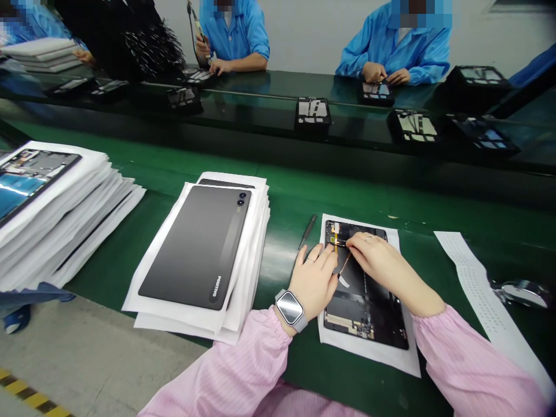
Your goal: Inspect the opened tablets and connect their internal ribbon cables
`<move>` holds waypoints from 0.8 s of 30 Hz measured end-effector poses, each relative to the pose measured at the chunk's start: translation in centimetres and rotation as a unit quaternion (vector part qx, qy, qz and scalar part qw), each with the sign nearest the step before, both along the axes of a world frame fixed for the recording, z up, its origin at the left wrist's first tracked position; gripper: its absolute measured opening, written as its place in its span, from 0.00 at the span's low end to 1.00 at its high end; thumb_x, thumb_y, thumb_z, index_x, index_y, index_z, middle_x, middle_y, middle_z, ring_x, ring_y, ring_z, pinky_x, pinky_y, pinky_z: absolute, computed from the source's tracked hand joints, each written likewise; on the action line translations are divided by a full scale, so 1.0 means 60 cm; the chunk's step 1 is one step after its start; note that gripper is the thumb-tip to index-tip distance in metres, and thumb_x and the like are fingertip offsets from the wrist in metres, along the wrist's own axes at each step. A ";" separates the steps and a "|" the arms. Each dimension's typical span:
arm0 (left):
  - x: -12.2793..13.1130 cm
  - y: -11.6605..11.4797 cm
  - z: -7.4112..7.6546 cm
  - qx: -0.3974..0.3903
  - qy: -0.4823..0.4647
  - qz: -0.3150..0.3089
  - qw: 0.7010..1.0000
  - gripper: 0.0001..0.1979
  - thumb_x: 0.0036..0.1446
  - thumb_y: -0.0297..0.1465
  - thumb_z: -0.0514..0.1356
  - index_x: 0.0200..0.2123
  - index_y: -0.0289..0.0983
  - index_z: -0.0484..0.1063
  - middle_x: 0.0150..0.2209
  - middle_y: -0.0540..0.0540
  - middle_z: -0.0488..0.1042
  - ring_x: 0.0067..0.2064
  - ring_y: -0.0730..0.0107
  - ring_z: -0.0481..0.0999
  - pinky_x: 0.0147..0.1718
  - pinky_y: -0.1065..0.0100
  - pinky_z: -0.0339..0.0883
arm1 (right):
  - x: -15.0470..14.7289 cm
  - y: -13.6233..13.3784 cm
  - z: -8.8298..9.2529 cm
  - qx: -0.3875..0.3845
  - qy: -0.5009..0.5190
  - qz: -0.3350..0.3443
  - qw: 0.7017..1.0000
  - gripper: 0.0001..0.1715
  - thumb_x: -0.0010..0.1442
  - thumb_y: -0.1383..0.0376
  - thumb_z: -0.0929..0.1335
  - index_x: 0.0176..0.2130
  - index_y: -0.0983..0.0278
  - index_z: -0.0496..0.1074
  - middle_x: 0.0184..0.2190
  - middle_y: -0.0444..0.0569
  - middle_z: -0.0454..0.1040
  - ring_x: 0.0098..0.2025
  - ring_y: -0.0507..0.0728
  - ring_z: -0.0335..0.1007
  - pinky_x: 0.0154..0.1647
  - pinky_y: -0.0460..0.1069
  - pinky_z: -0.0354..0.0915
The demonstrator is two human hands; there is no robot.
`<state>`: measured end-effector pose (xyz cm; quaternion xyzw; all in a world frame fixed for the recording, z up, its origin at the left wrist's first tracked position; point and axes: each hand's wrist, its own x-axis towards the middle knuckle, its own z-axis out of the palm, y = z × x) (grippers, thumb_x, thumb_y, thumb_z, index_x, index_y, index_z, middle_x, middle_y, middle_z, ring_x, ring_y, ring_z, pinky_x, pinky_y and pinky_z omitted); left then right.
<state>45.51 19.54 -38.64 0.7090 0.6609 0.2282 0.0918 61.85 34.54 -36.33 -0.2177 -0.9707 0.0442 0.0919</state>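
Along the green tabletop, we are pinching a ribbon cable narrowly in our right fingers, our left hand resting beside the long edge of the open tablet.

Pale pink, finely striped sleeves reach toward a black open tablet with gold-orange strips at 4 o'clock. A charcoal-grey tablet back sits on white paper at 9 o'clock, on the green surface; bright blue smocks show at 1 o'clock, yellow-and-black floor stripes at 7 o'clock.
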 end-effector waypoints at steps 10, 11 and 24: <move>0.002 -0.002 -0.003 0.007 0.004 -0.002 1.000 0.22 0.70 0.34 0.49 0.64 0.38 0.62 0.69 0.47 0.63 0.69 0.58 0.59 0.68 0.48 0.51 | 0.007 -0.004 0.000 0.038 0.016 0.029 0.999 0.16 0.69 0.73 0.59 0.45 0.66 0.75 0.42 0.56 0.74 0.41 0.64 0.71 0.43 0.57 0.66; 0.002 -0.002 -0.002 0.007 0.004 -0.003 1.000 0.21 0.70 0.34 0.49 0.64 0.38 0.62 0.69 0.47 0.63 0.69 0.58 0.59 0.68 0.47 0.51 | 0.006 -0.006 0.001 0.041 0.017 0.030 0.999 0.16 0.69 0.73 0.59 0.44 0.67 0.76 0.41 0.56 0.74 0.41 0.64 0.71 0.43 0.57 0.66; 0.002 0.001 0.000 0.001 -0.006 -0.002 1.000 0.21 0.69 0.32 0.50 0.63 0.37 0.62 0.68 0.48 0.64 0.68 0.58 0.59 0.68 0.46 0.52 | -0.009 -0.054 0.002 0.076 0.076 -0.052 0.993 0.17 0.69 0.71 0.62 0.51 0.73 0.76 0.46 0.60 0.74 0.48 0.67 0.67 0.50 0.61 0.63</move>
